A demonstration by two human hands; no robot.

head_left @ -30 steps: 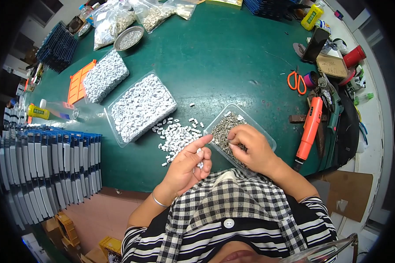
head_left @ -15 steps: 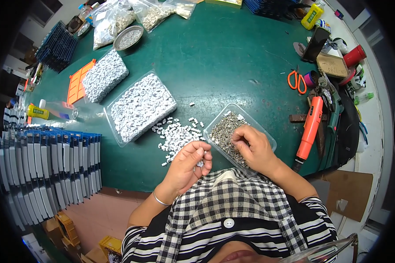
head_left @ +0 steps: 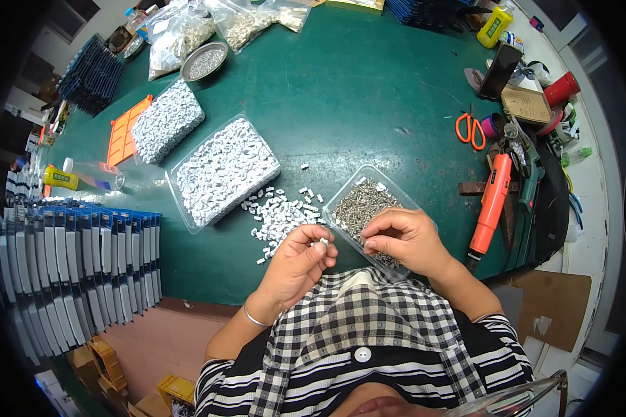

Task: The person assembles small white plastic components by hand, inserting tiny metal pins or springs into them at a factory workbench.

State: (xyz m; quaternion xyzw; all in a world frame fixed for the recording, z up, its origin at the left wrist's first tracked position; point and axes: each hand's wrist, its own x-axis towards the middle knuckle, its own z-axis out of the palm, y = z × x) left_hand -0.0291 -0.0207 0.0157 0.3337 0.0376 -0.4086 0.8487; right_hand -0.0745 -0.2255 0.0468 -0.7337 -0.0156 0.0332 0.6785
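Note:
My left hand (head_left: 302,260) is closed, with a small white plastic part (head_left: 323,241) pinched at its fingertips. To its right, my right hand (head_left: 412,240) hovers over the near side of a clear plastic tub (head_left: 340,175) of small metal screws (head_left: 360,206). Its thumb and forefinger are pressed together; whatever they hold is too small to make out. A loose heap of white plastic parts (head_left: 282,217) lies on the green table (head_left: 368,104) just beyond my left hand. Behind the heap stands a larger clear tub full of the same white parts (head_left: 222,170).
Another block of white parts (head_left: 167,119) leans by an orange tray (head_left: 126,132). A metal bowl (head_left: 206,61) and plastic bags (head_left: 181,38) lie farther back. Racked grey-and-blue panels (head_left: 76,264) fill the left. Orange scissors (head_left: 471,131) and a red electric screwdriver (head_left: 491,203) lie right.
My right hand has drawn up out of the screws and slightly toward my left hand. The white part now shows at my left fingertips, turned upward.

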